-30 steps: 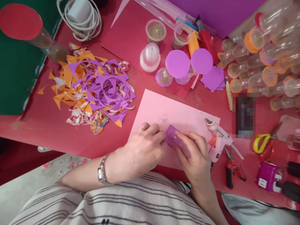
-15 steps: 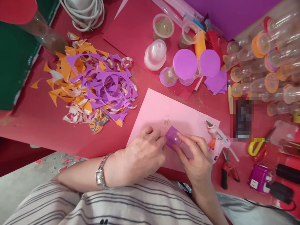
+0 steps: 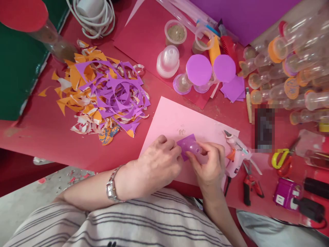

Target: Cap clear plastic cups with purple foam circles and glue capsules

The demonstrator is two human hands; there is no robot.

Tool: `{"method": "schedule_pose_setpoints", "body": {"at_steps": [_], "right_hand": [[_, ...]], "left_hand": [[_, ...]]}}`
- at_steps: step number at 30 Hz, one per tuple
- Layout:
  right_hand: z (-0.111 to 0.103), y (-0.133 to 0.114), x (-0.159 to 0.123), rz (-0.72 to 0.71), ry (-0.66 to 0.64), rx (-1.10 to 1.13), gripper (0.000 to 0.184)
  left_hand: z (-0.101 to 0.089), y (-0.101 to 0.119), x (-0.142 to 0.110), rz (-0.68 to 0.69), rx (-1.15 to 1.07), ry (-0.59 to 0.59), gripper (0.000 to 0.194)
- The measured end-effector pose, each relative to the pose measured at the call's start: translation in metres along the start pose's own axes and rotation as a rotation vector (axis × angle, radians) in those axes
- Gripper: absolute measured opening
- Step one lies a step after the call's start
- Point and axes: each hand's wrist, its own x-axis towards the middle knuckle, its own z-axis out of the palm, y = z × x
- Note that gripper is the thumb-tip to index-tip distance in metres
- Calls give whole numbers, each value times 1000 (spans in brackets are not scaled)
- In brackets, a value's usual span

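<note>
Over a pink sheet (image 3: 164, 120), a clear plastic cup (image 3: 192, 147) with a narrow, rounded end lies against a purple paper square (image 3: 190, 138). The thumb and fingers of my right hand (image 3: 212, 161) pinch the cup by its narrow end. My left hand (image 3: 159, 161) is closed at the left edge of the purple square; its fingertips are partly hidden behind the knuckles. A pink glue gun (image 3: 239, 152) lies just right of my right hand, nozzle pointing up and left.
Orange and purple paper scraps (image 3: 108, 92) are heaped at left. Behind the sheet stand cups of sand (image 3: 176, 33) and sand timers with purple discs (image 3: 199, 70). Finished-looking clear tubes (image 3: 290, 68) crowd the right, near scissors (image 3: 281, 159), pliers (image 3: 250, 188) and a purple box (image 3: 286, 193).
The plastic cup and purple square have turned in my hands, so the cup's narrow end now shows at the right. My right fingers have shifted around it; my left hand barely moved.
</note>
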Motion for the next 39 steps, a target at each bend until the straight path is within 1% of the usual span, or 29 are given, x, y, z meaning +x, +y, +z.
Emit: {"method": "schedule_pose_setpoints", "body": {"at_steps": [2,5,8,10,14,18,24,30,34,39], "right_hand": [[-6,5,1,-14,-57,31,38],[-19,11,5,-60,-149,70,38],[-30,14,12,-157,-286,83,40],[-33,15,17,-217,-365,97,40],[-33,16,25,-240,-411,112,33],[-33,17,27,-227,-417,110,30],[-28,19,24,-185,-398,131,27],[-17,8,18,-115,-277,105,22],[-12,1,12,-97,-202,56,20],[-8,-1,8,-82,-123,42,19]], "left_hand": [[-1,0,1,-3,-7,-11,11],[-3,0,2,-8,-21,-30,9],[-3,0,2,-11,-24,-38,10],[-3,0,2,-17,-22,-45,11],[-5,-1,3,-8,-17,-61,12],[-5,-1,3,-7,-8,-53,14],[0,-1,1,7,2,-26,9],[0,0,2,-5,-7,-53,13],[0,-1,2,9,-14,-31,14],[1,-3,1,23,-1,-4,13]]}}
